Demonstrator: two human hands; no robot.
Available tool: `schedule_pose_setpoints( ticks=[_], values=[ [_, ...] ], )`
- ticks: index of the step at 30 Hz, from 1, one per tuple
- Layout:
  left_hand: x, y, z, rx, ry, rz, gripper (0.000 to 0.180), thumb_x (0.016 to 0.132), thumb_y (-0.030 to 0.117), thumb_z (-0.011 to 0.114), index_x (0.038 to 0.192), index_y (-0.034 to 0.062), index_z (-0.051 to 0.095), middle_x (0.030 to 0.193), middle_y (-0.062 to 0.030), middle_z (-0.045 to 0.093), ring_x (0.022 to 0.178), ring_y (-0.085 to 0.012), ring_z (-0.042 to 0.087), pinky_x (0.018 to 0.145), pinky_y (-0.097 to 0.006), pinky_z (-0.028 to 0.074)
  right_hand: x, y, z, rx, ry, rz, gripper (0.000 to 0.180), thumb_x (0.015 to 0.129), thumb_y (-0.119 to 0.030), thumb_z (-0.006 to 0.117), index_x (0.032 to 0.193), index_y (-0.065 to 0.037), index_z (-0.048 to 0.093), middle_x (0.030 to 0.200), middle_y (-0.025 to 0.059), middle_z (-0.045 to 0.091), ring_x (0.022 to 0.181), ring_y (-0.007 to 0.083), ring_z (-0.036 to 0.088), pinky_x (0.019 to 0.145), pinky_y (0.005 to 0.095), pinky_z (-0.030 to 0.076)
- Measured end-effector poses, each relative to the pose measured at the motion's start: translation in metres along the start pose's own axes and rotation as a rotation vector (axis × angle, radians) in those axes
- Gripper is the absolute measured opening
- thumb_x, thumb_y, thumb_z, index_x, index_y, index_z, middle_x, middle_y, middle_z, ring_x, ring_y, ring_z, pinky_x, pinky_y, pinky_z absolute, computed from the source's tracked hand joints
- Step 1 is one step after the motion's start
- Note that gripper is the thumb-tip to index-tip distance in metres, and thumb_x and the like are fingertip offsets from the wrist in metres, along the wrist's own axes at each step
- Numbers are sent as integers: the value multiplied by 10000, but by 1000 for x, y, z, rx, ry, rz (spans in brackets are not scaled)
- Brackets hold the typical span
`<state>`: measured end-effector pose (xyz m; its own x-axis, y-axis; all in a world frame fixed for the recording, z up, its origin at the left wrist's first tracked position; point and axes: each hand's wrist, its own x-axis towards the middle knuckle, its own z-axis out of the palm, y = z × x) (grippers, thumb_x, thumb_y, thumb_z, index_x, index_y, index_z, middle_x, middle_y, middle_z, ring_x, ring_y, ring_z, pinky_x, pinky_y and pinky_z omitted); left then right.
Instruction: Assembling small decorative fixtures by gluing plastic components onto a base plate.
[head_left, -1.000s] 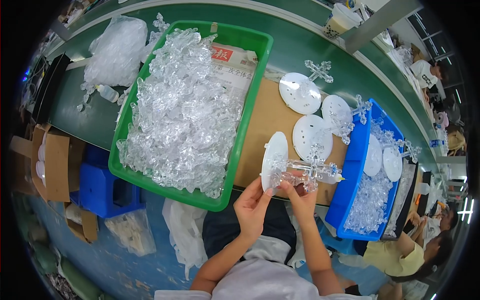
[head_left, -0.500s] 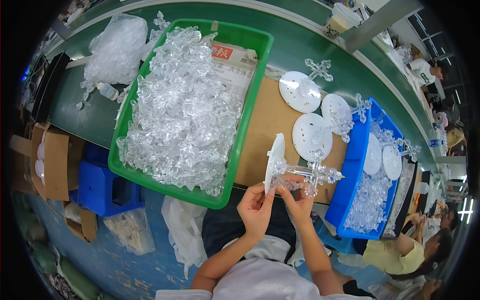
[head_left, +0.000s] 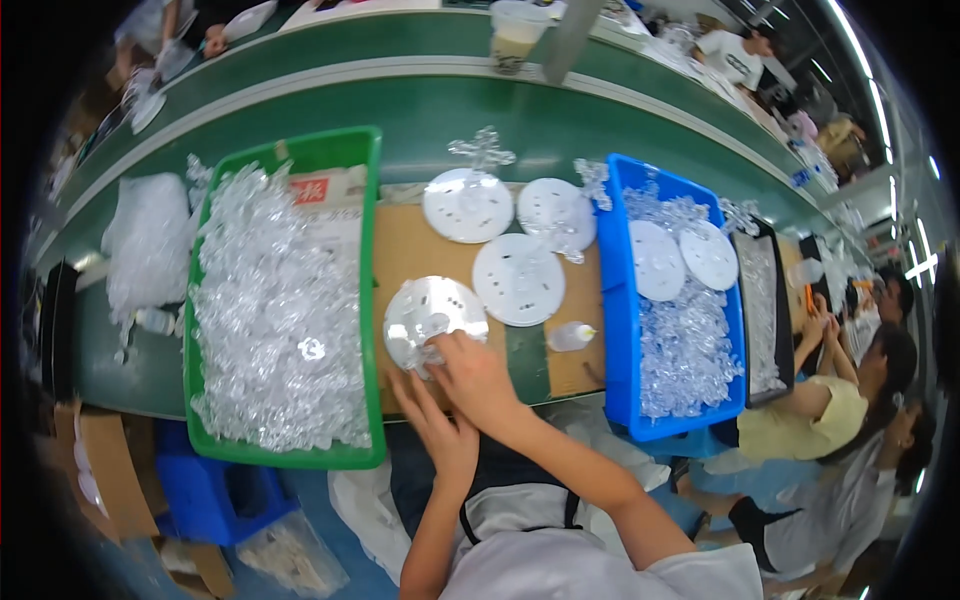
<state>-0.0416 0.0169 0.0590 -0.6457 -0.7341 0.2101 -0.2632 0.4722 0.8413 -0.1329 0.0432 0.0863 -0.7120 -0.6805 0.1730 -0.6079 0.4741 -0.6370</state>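
- Clear disc (head_left: 432,318), a second ago raised on edge, now lies flat on the cardboard sheet (head_left: 400,245).
- Right hand (head_left: 478,378) presses fingers on its near edge; left hand (head_left: 437,428) just below, open, empty.
- Assembly appears seated.

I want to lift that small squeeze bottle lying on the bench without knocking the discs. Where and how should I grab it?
Probably pinch the small clear bottle across its rounded body from above. It lies on its side on the cardboard mat, nozzle pointing right toward the blue bin, with a white disc close above it.
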Motion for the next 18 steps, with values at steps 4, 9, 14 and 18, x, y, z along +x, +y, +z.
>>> schedule_pose_setpoints(
  ticks=[4, 9, 14, 18],
  values=[
    [-10, -11, -12, 465, -278, 188, 556, 848, 155, 511, 1363, 45, 332, 1454, -210, 179, 1314, -447, 174, 1044, -555, 167, -25, -4, -27, 33, 40, 4, 375, 745, -90, 636, 1103, -70, 525, 904, 157, 565, 827, 318, 574, 690, 373, 473],
    [-10, -26, -19, 528, -270, 226, 565, 857, 218, 520, 1367, 61, 333, 1456, -171, 210, 1318, -421, 187, 1045, -539, 185, -66, 23, -176, -81, 332, 282, 163, 745, -39, 625, 904, -57, 655, 869, 87, 643, 787, 206, 616, 655, 308, 472],
    [-8, -22, -16, 478, -262, 266, 535, 866, 204, 507, 1355, 54, 352, 1450, -183, 217, 1313, -431, 190, 1044, -542, 183, -65, 108, -215, -340, -161, 284, 225, 691, -145, 686, 897, -59, 656, 863, 97, 622, 774, 207, 600, 636, 291, 461],
    [-17, -18, -24, 383, -243, 265, 449, 876, 181, 481, 1298, 35, 429, 1432, -197, 245, 1314, -439, 180, 1046, -542, 177, -67, 119, -224, -478, -252, 248, 260, 689, -196, 705, 904, -58, 654, 861, 106, 625, 751, 211, 603, 622, 295, 463]
  ],
)
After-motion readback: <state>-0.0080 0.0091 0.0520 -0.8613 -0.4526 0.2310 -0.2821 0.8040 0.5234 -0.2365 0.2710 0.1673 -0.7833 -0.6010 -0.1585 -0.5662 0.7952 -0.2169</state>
